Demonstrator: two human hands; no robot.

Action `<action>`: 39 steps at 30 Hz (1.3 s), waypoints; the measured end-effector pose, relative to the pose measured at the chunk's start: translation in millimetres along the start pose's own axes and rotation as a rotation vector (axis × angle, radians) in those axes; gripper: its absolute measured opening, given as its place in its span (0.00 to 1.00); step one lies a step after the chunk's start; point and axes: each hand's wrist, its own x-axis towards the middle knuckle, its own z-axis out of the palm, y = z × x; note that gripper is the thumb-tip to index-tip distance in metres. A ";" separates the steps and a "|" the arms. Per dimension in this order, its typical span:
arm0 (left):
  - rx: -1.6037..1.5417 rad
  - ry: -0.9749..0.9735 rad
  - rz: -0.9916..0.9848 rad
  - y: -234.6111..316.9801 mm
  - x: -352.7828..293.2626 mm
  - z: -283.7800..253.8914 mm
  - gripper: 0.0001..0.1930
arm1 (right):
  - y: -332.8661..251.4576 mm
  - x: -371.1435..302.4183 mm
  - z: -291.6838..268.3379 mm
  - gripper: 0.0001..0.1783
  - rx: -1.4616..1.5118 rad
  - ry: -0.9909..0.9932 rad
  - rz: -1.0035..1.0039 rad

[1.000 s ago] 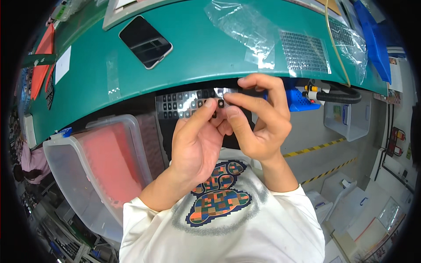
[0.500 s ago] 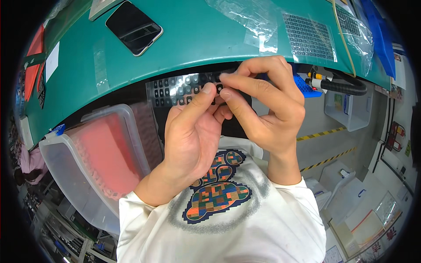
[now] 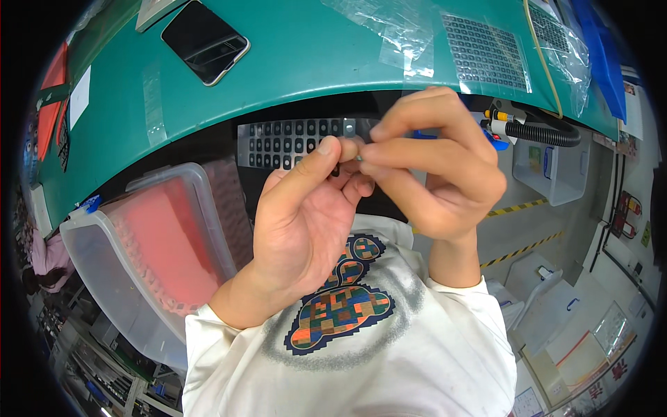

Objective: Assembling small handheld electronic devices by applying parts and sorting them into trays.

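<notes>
While the two hands met just below the near edge of the green surface [image 3: 292, 62], the left hand [image 3: 306, 215] was turned palm-up with its thumb [image 3: 313, 163] stretched forward and its forefinger tip pressed against it, pinching a tiny dark piece [image 3: 336, 171] that only just showed beneath the fingertips. The other left fingers were curled loosely inward toward the palm. The right hand [image 3: 438, 174] came in from the right, its forefinger [image 3: 410, 118] arched over the top and its thumb [image 3: 389, 154] pointing left, the two tips closed together right against the left fingertips, so that both hands gripped at the same small spot; whether the right fingers held the same dark piece or something else could not be told. The remaining right fingers were folded tightly under.

Directly behind the fingertips lay a clear sheet [image 3: 292, 139] carrying rows of small dark squares, tucked under the edge of the surface and partly covered by the hands. A dark phone [image 3: 205, 40] lay face-up on the surface to the upper left, well apart from the hands. Crumpled clear plastic bags [image 3: 389, 31] and another gridded sheet [image 3: 486, 52] rested on the surface above the right hand. A black ribbed hose [image 3: 542, 133] ran beside the right hand under the edge. To the left, near the left forearm, stood a clear plastic bin [image 3: 139, 250] with a reddish lining. The person wore a white shirt [image 3: 361, 361] with a colourful print.
</notes>
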 end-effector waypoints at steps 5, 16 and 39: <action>0.089 -0.001 0.063 -1.4 -1.2 2.8 0.13 | -2.0 -3.6 1.4 0.15 0.236 0.159 0.154; 0.286 -0.056 0.180 -8.0 -1.6 1.3 0.13 | -20.6 -6.3 7.6 0.32 0.571 0.181 0.526; 0.407 -0.150 0.128 16.1 18.6 -2.4 0.10 | -7.2 -16.8 14.4 0.23 0.609 0.332 0.458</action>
